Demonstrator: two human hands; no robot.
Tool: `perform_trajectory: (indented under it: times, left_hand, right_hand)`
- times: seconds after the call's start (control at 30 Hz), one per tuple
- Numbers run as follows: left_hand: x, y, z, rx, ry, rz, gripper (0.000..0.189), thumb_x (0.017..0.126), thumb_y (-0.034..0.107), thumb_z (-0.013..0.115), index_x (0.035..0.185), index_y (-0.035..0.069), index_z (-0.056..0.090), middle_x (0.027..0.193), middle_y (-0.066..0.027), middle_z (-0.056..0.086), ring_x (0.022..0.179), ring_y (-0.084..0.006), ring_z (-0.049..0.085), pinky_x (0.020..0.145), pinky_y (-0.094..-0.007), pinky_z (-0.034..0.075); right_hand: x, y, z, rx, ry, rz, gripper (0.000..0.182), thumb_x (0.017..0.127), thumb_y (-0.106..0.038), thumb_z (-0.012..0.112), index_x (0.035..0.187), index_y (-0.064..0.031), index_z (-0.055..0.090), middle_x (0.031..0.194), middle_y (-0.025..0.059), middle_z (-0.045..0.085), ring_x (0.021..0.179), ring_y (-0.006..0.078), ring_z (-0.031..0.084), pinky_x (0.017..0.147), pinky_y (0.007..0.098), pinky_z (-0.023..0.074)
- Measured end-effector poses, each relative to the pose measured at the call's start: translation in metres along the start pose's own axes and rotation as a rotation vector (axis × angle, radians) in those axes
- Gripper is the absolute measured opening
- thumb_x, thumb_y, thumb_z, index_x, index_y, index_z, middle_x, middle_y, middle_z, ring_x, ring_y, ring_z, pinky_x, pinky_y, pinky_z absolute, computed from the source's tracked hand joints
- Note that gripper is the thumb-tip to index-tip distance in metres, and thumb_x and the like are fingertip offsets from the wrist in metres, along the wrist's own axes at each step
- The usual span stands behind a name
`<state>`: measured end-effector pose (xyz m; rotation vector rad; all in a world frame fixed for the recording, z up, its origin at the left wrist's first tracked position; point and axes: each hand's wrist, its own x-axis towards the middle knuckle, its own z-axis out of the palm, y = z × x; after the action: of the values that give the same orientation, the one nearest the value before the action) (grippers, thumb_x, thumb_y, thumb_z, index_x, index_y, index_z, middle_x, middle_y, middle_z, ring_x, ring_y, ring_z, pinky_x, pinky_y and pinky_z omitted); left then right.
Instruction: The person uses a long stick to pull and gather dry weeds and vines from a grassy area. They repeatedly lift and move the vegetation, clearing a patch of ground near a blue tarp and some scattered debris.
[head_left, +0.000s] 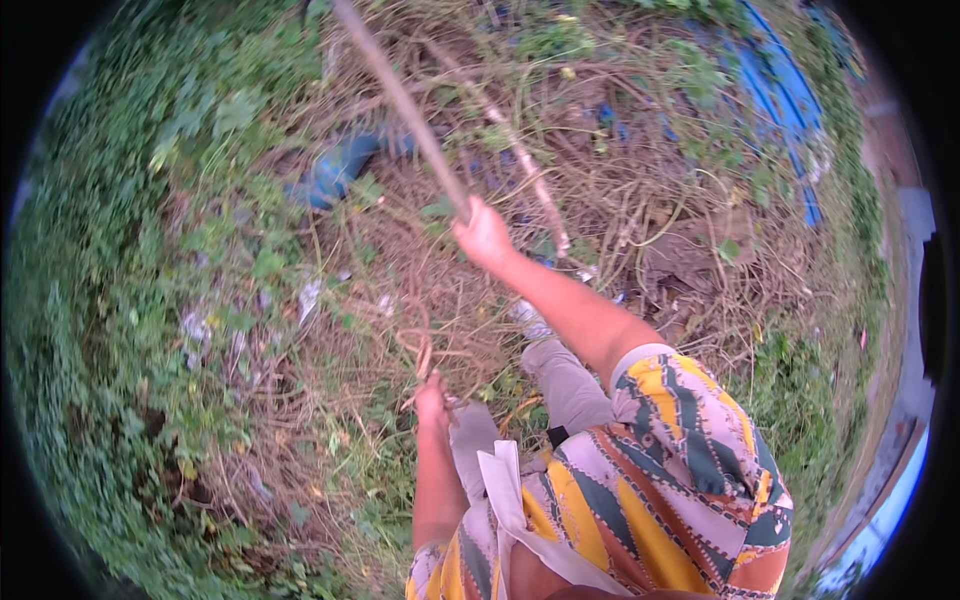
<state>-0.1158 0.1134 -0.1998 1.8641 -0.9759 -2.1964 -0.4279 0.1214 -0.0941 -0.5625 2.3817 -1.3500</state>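
Note:
My right hand (484, 236) is closed round the near end of a long wooden pole (405, 105). The pole slants up and to the left, and its far end lies at the top rim of the view, where I cannot make out its tip. Lower down, in front of my left leg, my left hand (432, 401) grips a twisted bunch of dry vine stems (424, 352). These stems run up into a tangle of dry vines (450, 300) on the ground. Motion blur softens the details of both hands.
A second stick (525, 161) lies across the dry tangle. A blue object (337, 169), partly covered by vines, is at upper left. Blue sheeting (780, 90) shows at upper right. Pale litter (307, 300) lies among the stems. Leafy green creepers (97, 300) spread along the left.

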Motion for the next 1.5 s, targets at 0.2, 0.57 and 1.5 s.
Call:
perform_trajectory:
  times: [0.2, 0.57, 1.5]
  left_hand:
    - [-0.026, -0.014, 0.006, 0.032, 0.0, 0.077, 0.013, 0.086, 0.02, 0.054, 0.078, 0.01, 0.051, 0.056, 0.0034, 0.042, 0.044, -0.0076, 0.037, 0.039, -0.0231, 0.029]
    - [-0.029, -0.009, 0.016, -0.054, 0.051, -0.002, 0.015, 0.087, 0.02, 0.054, 0.077, 0.01, 0.05, 0.052, 0.0046, 0.037, 0.043, -0.0075, 0.034, 0.041, -0.0226, 0.029]
    - [0.006, -0.017, 0.01, -0.004, 0.122, 0.01, 0.021, 0.087, 0.024, 0.054, 0.073, 0.008, 0.051, 0.053, 0.0043, 0.04, 0.043, -0.0073, 0.034, 0.04, -0.0238, 0.026]
  right_hand:
    - [-0.097, 0.222, 0.024, -0.592, -0.47, 0.068, 0.026, 0.074, -0.018, 0.057, 0.093, 0.0006, 0.058, 0.076, 0.0199, 0.062, 0.066, 0.0327, 0.062, 0.061, 0.0418, 0.0499]
    - [-0.058, 0.129, -0.01, -0.131, -0.272, 0.146, 0.023, 0.069, -0.015, 0.058, 0.086, 0.0011, 0.057, 0.073, 0.022, 0.06, 0.066, 0.0331, 0.061, 0.061, 0.0409, 0.0482]
    - [-0.138, 0.024, -0.11, 0.174, -0.687, 0.543, 0.011, 0.075, -0.003, 0.056, 0.08, -0.0027, 0.047, 0.057, 0.0018, 0.048, 0.036, 0.0101, 0.043, 0.035, 0.0243, 0.0363]
